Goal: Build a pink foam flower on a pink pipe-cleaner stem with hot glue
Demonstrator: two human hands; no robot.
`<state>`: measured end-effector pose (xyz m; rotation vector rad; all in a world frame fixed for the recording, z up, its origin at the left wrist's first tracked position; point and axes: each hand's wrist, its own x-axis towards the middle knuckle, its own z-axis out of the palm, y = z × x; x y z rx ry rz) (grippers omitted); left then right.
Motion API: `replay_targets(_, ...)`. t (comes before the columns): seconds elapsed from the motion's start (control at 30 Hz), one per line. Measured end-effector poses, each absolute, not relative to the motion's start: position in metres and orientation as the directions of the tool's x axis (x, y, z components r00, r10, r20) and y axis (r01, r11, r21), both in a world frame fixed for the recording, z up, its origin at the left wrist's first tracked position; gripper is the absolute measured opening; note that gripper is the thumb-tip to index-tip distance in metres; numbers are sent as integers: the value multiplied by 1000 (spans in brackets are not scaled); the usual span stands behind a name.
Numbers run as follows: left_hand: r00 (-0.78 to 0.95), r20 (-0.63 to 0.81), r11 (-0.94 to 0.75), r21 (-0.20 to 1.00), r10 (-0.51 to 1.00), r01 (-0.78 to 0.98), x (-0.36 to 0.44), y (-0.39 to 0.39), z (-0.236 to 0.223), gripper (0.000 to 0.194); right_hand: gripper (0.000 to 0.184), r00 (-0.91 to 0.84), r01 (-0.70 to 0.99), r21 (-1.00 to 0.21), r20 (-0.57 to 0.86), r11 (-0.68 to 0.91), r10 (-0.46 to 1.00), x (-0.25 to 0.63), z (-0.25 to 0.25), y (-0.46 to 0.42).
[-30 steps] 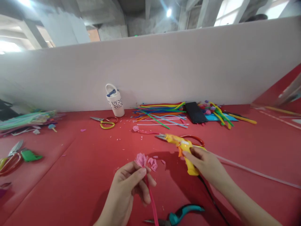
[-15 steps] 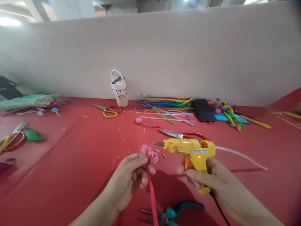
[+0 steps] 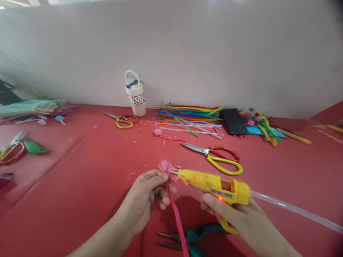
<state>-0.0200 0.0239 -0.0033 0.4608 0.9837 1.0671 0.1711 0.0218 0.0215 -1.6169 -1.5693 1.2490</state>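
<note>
Between thumb and fingers, my left hand (image 3: 150, 194) pinches a pink pipe-cleaner flower (image 3: 165, 166) just below its head. Its long pink stem (image 3: 175, 210) hangs down toward the lower edge. My right hand (image 3: 235, 217) is wrapped around a yellow hot glue gun (image 3: 209, 182), whose orange light is lit. The metal nozzle (image 3: 174, 172) is at the base of the flower head, close to my left thumb; I cannot tell whether it touches. A clear glue stick (image 3: 292, 207) sticks out of the gun's back. Small pink pieces (image 3: 175, 177) lie behind the nozzle.
Teal-handled pliers (image 3: 193, 237) lie beneath my hands. Behind the gun are scissors (image 3: 214, 153). Along the white wall stand or lie a tumbler (image 3: 136, 98), more scissors (image 3: 122, 120), colourful pipe cleaners (image 3: 187, 116) and a black phone (image 3: 234, 121). A finished-looking pink flower (image 3: 158, 132) lies mid-table.
My right hand has brought the glue gun left and down, tilting it so its nozzle comes to the flower's base. My left hand keeps its pinch. The view has tipped slightly downward.
</note>
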Motion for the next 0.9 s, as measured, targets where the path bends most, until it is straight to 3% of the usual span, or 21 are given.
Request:
replay_targets(0.2, 159, -455, 465, 711, 876, -528, -19, 24, -3, 16, 35, 8, 531, -814, -275, -237, 961, 170, 19, 20)
replay_targets(0.9, 192, -459, 480, 671, 867, -564, -18, 22, 0, 16, 39, -41, 540, -810, -296, -228, 954, 172, 13, 20)
